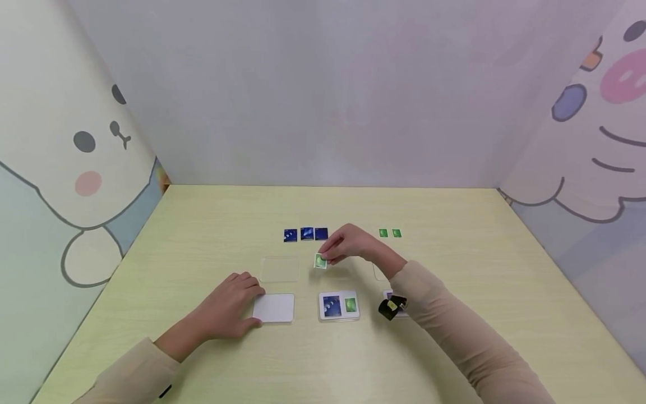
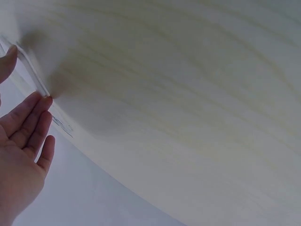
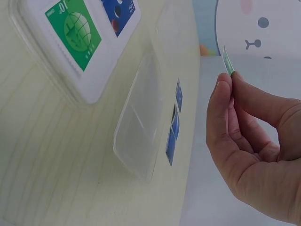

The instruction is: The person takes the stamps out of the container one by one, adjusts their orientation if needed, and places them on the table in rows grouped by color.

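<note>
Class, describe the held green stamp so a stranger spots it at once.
On the pale table, find the person's right hand. It pinches the green stamp, near three blue stamps; no hand holds the other green stamps.

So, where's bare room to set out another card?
Bare table: the far strip, between blue stamps and back wall; the right, between right sleeve and right wall; the left, between left hand and left wall. Crowded: the middle, around white card, stamped card and right hand.

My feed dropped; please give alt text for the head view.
The right hand pinches a green stamp above a table, while the left hand touches a white card. A stamped card lies to its right; loose blue stamps sit farther back.
</note>
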Demonstrator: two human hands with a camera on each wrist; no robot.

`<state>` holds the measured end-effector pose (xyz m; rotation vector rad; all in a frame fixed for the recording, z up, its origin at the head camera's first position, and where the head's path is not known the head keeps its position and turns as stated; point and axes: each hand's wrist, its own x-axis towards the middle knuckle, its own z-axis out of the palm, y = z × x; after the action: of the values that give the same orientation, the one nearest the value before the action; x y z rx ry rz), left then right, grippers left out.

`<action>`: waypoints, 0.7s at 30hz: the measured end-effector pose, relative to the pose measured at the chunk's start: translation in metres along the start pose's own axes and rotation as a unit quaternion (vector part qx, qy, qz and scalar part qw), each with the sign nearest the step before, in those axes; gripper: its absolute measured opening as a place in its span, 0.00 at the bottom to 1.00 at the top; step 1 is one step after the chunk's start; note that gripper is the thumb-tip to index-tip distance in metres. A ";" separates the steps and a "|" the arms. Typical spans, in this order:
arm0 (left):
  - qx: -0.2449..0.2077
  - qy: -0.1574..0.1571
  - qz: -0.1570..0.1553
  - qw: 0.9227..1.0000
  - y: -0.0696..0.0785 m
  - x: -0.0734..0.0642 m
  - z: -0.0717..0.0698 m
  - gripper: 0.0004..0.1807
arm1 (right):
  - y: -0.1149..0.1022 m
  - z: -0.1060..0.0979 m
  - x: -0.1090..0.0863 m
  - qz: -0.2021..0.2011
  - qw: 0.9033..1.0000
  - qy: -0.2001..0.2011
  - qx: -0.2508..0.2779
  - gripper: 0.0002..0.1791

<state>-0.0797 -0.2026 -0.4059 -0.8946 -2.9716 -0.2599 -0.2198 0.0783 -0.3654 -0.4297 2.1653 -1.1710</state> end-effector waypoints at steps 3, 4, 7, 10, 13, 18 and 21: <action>-0.002 -0.001 -0.001 1.000 0.000 0.000 0.000 0.25 | 0.002 -0.002 0.000 0.002 1.000 0.001 0.000 0.10; -0.001 -0.001 -0.002 1.000 0.000 0.000 0.000 0.25 | 0.002 -0.003 0.000 0.002 1.000 0.002 -0.002 0.10; -0.003 -0.001 -0.003 1.000 0.000 0.000 0.001 0.26 | 0.004 -0.005 -0.001 0.004 1.000 0.002 -0.008 0.11; -0.005 -0.001 -0.003 1.000 0.000 0.000 0.002 0.26 | 0.005 -0.008 -0.003 0.005 1.000 0.004 -0.011 0.11; -0.004 0.002 -0.003 1.000 0.000 -0.001 0.002 0.26 | 0.007 -0.011 -0.004 0.005 1.000 0.008 -0.014 0.11; 0.002 0.009 0.002 1.000 0.001 -0.001 0.001 0.26 | 0.013 -0.017 -0.003 0.006 1.000 0.016 -0.024 0.12; 0.003 0.009 0.004 1.000 0.001 -0.001 0.001 0.26 | 0.017 -0.020 -0.003 0.010 0.999 0.021 -0.025 0.12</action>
<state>-0.0786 -0.2024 -0.4066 -0.8984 -2.9504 -0.2568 -0.2303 0.1016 -0.3704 -0.4073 2.2332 -1.1274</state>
